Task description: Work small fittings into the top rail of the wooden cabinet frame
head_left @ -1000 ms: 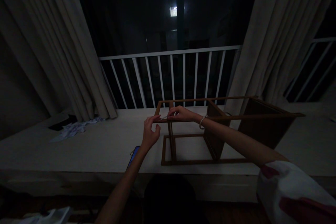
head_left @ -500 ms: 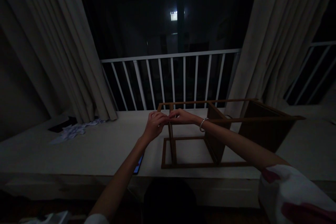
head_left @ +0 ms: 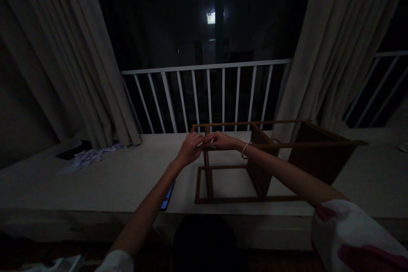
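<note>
A brown wooden frame, like a small shelf unit tipped on its side, lies on a long white ledge. My left hand and my right hand meet at the frame's upper left rail. Both have their fingers pinched together there, on or right at the rail. What sits between the fingertips is too small and dark to name. A silver bangle circles my right wrist.
A phone with a lit screen lies on the ledge under my left forearm. Crumpled white paper and a dark flat object sit at the left by the curtain. A white railing runs behind.
My left hand rose from just left of the frame and joined my right hand at the upper rail, closing into a pinch. My right hand stayed put.
</note>
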A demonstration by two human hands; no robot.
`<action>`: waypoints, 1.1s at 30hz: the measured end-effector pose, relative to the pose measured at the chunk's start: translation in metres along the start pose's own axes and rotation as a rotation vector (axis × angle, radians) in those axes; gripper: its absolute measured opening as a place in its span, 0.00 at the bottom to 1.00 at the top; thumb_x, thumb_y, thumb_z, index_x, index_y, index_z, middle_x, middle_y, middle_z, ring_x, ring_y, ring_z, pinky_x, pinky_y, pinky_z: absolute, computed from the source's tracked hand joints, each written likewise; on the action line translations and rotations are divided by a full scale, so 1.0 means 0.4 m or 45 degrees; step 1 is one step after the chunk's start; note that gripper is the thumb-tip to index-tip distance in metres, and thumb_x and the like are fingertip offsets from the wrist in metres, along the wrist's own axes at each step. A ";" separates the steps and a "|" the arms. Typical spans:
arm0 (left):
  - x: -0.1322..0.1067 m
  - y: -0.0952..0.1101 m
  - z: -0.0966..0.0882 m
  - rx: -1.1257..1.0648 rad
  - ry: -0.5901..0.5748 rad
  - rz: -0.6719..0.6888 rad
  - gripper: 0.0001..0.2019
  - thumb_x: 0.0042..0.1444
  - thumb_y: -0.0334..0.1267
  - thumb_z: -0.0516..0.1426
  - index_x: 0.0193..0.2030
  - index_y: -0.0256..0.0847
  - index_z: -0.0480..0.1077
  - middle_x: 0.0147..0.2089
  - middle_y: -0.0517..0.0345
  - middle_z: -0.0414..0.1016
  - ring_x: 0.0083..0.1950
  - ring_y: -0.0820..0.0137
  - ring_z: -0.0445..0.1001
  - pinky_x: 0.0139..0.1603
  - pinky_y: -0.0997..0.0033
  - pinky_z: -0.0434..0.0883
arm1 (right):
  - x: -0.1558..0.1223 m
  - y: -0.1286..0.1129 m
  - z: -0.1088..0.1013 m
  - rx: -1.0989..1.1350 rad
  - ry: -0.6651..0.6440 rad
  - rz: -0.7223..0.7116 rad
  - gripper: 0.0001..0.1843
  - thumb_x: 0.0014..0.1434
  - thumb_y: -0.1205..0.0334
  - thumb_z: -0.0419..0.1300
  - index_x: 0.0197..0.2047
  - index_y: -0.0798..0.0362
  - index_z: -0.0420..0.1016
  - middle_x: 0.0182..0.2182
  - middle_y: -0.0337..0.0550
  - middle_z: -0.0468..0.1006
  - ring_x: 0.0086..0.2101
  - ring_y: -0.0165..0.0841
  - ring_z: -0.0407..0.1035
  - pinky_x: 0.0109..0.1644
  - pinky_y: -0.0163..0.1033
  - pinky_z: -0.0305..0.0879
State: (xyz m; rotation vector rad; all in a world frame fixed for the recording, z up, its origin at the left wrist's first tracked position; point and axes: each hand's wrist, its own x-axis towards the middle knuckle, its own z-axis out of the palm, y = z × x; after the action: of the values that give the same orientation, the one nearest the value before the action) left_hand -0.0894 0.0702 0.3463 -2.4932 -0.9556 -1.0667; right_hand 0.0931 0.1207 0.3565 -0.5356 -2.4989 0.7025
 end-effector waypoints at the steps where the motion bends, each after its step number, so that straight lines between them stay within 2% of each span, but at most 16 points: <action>1: 0.000 -0.001 0.005 -0.042 0.021 -0.017 0.04 0.52 0.35 0.53 0.33 0.39 0.67 0.34 0.55 0.69 0.40 0.68 0.63 0.42 0.65 0.60 | 0.000 0.002 0.000 0.000 -0.006 0.000 0.19 0.51 0.52 0.55 0.37 0.60 0.74 0.33 0.43 0.72 0.33 0.28 0.64 0.37 0.31 0.59; 6: -0.005 -0.001 0.020 -0.236 0.114 -0.108 0.03 0.51 0.36 0.54 0.31 0.39 0.66 0.33 0.57 0.67 0.39 0.70 0.64 0.42 0.67 0.62 | 0.002 0.009 0.001 0.007 -0.004 0.021 0.21 0.49 0.50 0.56 0.37 0.60 0.74 0.33 0.43 0.72 0.33 0.28 0.64 0.37 0.31 0.59; 12: -0.020 0.009 0.023 -0.339 0.135 -0.226 0.05 0.53 0.34 0.52 0.32 0.39 0.68 0.33 0.55 0.66 0.40 0.70 0.65 0.41 0.67 0.63 | 0.006 0.018 0.002 0.028 0.001 0.038 0.20 0.50 0.51 0.56 0.38 0.59 0.74 0.33 0.43 0.73 0.33 0.28 0.64 0.37 0.31 0.59; 19: -0.019 0.014 0.016 -0.405 0.074 -0.318 0.06 0.52 0.36 0.52 0.34 0.39 0.69 0.35 0.54 0.67 0.41 0.70 0.65 0.37 0.70 0.67 | 0.002 -0.001 -0.002 0.038 -0.014 0.027 0.20 0.50 0.51 0.55 0.37 0.60 0.75 0.33 0.42 0.72 0.34 0.29 0.64 0.38 0.32 0.59; 27: -0.007 -0.017 0.026 -0.571 -0.036 -0.531 0.07 0.47 0.39 0.55 0.28 0.35 0.68 0.31 0.57 0.69 0.34 0.73 0.68 0.34 0.72 0.67 | 0.000 0.005 -0.001 0.103 -0.011 0.090 0.20 0.48 0.50 0.56 0.36 0.60 0.75 0.32 0.42 0.73 0.33 0.29 0.65 0.36 0.31 0.59; 33: -0.007 -0.031 0.029 -0.603 -0.092 -0.631 0.08 0.46 0.39 0.55 0.27 0.34 0.68 0.27 0.57 0.71 0.30 0.73 0.69 0.31 0.73 0.66 | -0.002 0.006 -0.006 0.387 0.148 0.242 0.18 0.50 0.55 0.55 0.39 0.59 0.73 0.35 0.44 0.74 0.35 0.28 0.65 0.39 0.33 0.59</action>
State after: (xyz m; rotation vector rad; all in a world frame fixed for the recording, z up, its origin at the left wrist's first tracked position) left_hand -0.0927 0.0837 0.3362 -2.7426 -1.5558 -1.5065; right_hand 0.0955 0.1232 0.3565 -0.6840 -2.1985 1.0693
